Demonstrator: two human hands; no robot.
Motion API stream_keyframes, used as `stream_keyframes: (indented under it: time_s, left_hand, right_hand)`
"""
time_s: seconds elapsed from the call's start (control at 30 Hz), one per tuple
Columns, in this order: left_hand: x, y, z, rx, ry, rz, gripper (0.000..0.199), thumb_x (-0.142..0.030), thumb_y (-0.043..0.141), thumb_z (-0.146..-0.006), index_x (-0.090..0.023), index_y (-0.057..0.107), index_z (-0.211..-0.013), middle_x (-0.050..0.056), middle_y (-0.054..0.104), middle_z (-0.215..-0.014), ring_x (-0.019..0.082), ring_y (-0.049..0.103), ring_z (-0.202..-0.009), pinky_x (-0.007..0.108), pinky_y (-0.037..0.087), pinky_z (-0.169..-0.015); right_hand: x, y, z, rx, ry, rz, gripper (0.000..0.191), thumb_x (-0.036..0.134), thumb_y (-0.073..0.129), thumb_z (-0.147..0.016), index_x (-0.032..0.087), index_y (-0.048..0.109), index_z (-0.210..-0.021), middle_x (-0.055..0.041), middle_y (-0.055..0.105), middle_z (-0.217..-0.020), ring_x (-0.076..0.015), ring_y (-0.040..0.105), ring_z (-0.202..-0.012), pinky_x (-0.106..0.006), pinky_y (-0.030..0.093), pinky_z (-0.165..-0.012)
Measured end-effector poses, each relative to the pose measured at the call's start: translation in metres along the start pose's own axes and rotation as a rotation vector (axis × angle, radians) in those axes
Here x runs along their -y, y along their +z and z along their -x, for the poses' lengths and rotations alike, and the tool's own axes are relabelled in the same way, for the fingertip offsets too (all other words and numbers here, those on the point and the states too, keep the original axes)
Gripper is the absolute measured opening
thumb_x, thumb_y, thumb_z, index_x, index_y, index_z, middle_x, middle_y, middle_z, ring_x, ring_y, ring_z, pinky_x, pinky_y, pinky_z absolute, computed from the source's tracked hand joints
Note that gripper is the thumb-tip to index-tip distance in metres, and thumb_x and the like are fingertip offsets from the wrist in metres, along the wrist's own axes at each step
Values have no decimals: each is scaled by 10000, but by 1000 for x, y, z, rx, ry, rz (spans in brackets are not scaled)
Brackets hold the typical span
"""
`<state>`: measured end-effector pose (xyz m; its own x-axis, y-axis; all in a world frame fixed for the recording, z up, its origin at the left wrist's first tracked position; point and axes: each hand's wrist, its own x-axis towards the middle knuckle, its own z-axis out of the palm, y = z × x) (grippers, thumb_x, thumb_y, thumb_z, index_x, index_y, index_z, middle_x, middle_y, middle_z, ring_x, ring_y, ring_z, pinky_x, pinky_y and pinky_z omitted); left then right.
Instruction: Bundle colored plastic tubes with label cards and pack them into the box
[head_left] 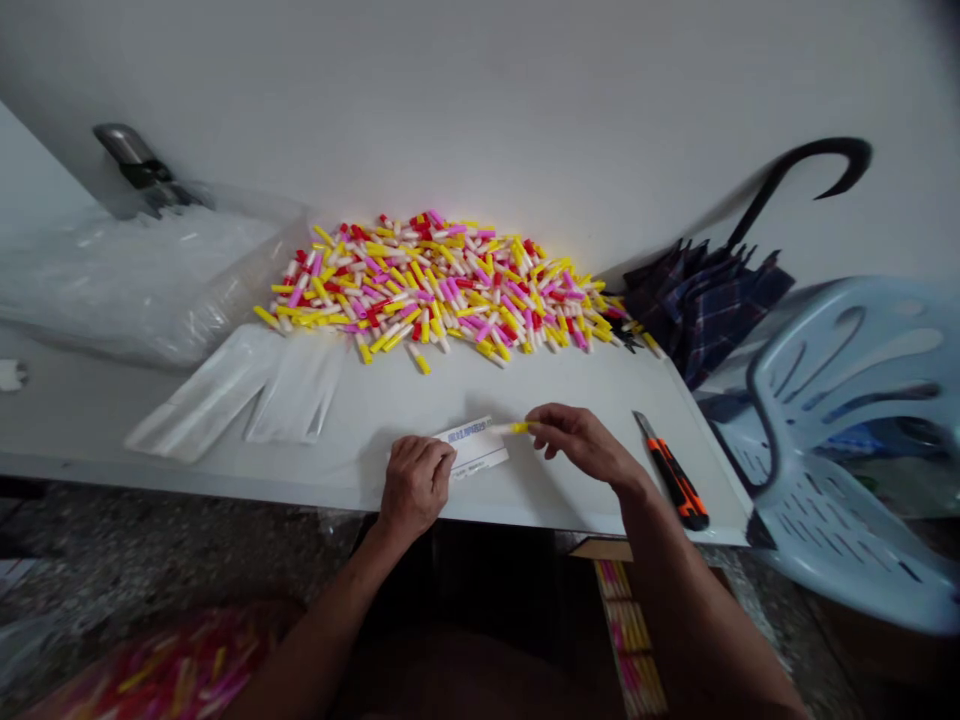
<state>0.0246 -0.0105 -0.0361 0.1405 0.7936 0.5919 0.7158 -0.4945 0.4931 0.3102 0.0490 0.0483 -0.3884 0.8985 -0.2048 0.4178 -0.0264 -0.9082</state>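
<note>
My left hand (417,484) is closed on the left end of a white packet (478,452) with blue printing, just above the front of the white table. In my right hand (576,438), a small white tube with a yellow cap (517,428) is pinched between thumb and fingertips. Its white end points left and reaches the packet's right end; whether it goes inside, I cannot tell. Behind both hands lies a wide heap of similar small tubes (450,285) in yellow, pink, red and white.
Flat plastic sleeves (292,395) and a large transparent bag (150,270) lie left. An orange-black utility knife (675,480) rests right, blade out. Beyond are a folded umbrella (697,300) and a light-blue chair (847,520). Below the table, a box (626,630) holds rows of tubes.
</note>
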Motion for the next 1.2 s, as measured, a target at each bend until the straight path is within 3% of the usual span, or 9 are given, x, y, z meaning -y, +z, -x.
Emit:
stream_keyframes:
  time_s: [0.1, 0.23, 0.33, 0.43, 0.6, 0.77, 0.83, 1.0, 1.2]
  left_hand:
    - [1, 0, 0, 9, 5, 3, 92, -195, 577, -1019, -216, 623, -942, 34, 724, -898, 229, 627, -872, 415, 437, -869]
    - [3, 1, 0, 9, 22, 9, 90, -198, 575, -1020, -217, 628, -949, 36, 724, -899, 227, 625, -869, 418, 447, -883]
    - [3, 1, 0, 3, 23, 7, 86, -197, 578, -1020, -215, 627, -951, 37, 723, -899, 224, 618, -861, 416, 446, -878]
    - [3, 2, 1, 7, 9, 10, 87, -194, 579, -1020, -212, 627, -950, 38, 719, -898, 224, 614, -866, 415, 445, -877]
    - [3, 2, 1, 11, -5, 28, 89, -201, 573, -1025, -213, 627, -956, 38, 718, -902, 224, 615, -874, 416, 439, -881]
    - [2, 1, 1, 0, -12, 30, 85, -196, 577, -1023, -213, 624, -954, 37, 718, -901, 225, 615, -877, 417, 437, -885]
    - [1, 1, 0, -2, -18, 29, 89, -198, 578, -1021, -214, 628, -949, 37, 717, -898, 226, 617, -874, 415, 440, -880]
    - [1, 0, 0, -15, -12, 9, 93, -202, 576, -1024, -215, 634, -953, 39, 722, -900, 224, 621, -875, 413, 445, -877]
    - [1, 1, 0, 3, 8, 1, 96, -211, 566, -1031, -219, 637, -967, 43, 726, -914, 227, 621, -882, 420, 447, -886]
  right_hand:
    - [2, -20, -10, -62, 2, -24, 388, 499, 693, -926, 175, 755, -1130, -29, 686, -801, -157, 623, -684, -290, 546, -651]
    - [9, -29, -39, -6, -10, 257, 288, 370, 637, -960, 186, 792, -1118, -57, 747, -880, -179, 656, -731, -286, 519, -659]
    - [7, -12, -57, -82, 4, 544, 277, 236, 660, -941, 179, 763, -1192, -75, 778, -959, -199, 691, -826, -289, 500, -762]
    - [-2, 16, -53, -240, 111, 612, 394, 283, 694, -944, 169, 672, -1321, -83, 781, -985, -201, 698, -845, -286, 479, -783]
    - [-19, 53, -23, -352, 250, 734, 240, 420, 653, -951, 199, 743, -969, -104, 768, -1009, -229, 682, -840, -304, 417, -701]
    - [-17, 48, -5, -440, 160, 595, 240, 385, 611, -958, 200, 738, -873, -64, 752, -856, -196, 649, -745, -296, 422, -692]
    - [-9, 38, 3, -373, 63, 512, 271, 411, 602, -973, 196, 741, -887, -47, 739, -814, -180, 630, -708, -288, 438, -692]
    - [14, 30, 6, 20, -136, 645, 202, 316, 634, -962, 193, 781, -897, -53, 744, -848, -171, 623, -719, -285, 427, -697]
    - [20, 61, -28, 67, -180, 595, 121, 243, 696, -919, 184, 798, -892, -44, 736, -819, -157, 617, -700, -274, 428, -700]
